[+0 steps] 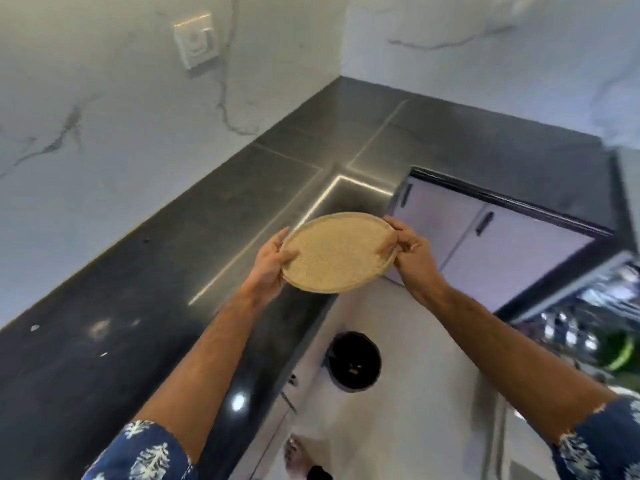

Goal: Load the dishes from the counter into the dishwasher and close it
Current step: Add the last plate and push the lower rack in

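- A person lifts a round tan plate (337,252) clear of the dark counter (145,271), the left hand (273,263) and right hand (410,251) each gripping an opposite rim.
- The plate tilts slightly, face up, held between both hands.
- The open dishwasher rack (588,327) lies off to the right, nearer the right hand; the carry likely swings that way.
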`<act>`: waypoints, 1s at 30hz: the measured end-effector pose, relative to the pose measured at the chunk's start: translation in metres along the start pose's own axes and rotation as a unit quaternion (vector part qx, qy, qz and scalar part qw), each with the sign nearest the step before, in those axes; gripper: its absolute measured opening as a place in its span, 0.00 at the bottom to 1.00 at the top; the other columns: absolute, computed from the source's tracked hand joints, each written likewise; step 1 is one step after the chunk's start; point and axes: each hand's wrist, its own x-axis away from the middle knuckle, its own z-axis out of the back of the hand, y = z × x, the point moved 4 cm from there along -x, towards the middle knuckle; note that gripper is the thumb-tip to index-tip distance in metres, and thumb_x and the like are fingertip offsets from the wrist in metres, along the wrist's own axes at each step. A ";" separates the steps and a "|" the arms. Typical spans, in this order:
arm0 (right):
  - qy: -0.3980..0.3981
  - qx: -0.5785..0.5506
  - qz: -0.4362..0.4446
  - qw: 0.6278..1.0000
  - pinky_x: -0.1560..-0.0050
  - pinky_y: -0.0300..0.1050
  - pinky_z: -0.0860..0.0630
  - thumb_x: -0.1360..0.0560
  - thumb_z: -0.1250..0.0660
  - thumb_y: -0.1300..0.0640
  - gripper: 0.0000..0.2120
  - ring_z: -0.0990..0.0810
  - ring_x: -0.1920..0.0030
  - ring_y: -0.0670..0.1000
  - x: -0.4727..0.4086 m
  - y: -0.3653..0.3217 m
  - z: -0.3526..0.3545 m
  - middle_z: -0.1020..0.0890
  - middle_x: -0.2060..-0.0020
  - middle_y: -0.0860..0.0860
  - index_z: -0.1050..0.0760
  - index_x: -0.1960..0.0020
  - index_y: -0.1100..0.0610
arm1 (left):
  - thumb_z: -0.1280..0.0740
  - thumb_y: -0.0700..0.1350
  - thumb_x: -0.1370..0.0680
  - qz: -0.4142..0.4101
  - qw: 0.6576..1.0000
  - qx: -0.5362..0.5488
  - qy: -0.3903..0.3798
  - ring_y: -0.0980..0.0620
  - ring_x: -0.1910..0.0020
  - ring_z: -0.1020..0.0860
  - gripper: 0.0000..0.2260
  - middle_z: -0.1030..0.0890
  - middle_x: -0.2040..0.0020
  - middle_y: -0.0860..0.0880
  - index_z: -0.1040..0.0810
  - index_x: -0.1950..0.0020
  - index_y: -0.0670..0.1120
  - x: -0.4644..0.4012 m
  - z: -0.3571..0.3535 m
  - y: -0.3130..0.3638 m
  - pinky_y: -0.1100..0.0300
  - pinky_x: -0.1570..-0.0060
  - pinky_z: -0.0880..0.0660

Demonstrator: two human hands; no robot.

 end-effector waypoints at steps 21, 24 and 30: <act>0.325 -0.128 -0.207 0.914 0.37 0.62 0.24 0.19 0.37 0.60 0.17 0.23 0.37 0.63 0.437 0.063 0.513 0.21 0.39 0.61 0.29 0.32 0.62 | 0.30 0.39 0.21 -0.039 0.820 -0.406 -0.402 0.55 0.47 0.21 0.18 0.21 0.44 0.55 0.27 0.34 0.51 0.159 -0.569 -0.271 0.63 0.51 0.21; 0.397 -0.169 -0.206 0.878 0.50 0.55 0.17 0.19 0.37 0.61 0.16 0.18 0.44 0.61 0.461 0.078 0.562 0.18 0.45 0.60 0.28 0.33 0.63 | 0.33 0.36 0.20 -0.036 0.777 -0.445 -0.444 0.46 0.36 0.23 0.20 0.24 0.34 0.45 0.29 0.28 0.44 0.151 -0.630 -0.302 0.53 0.38 0.25; 0.496 -0.155 -0.260 0.814 0.65 0.46 0.19 0.21 0.41 0.66 0.17 0.18 0.58 0.55 0.472 0.107 0.670 0.20 0.54 0.57 0.31 0.32 0.61 | 0.36 0.37 0.19 -0.141 0.661 -0.544 -0.497 0.42 0.32 0.28 0.17 0.28 0.32 0.40 0.27 0.29 0.40 0.098 -0.757 -0.347 0.48 0.33 0.30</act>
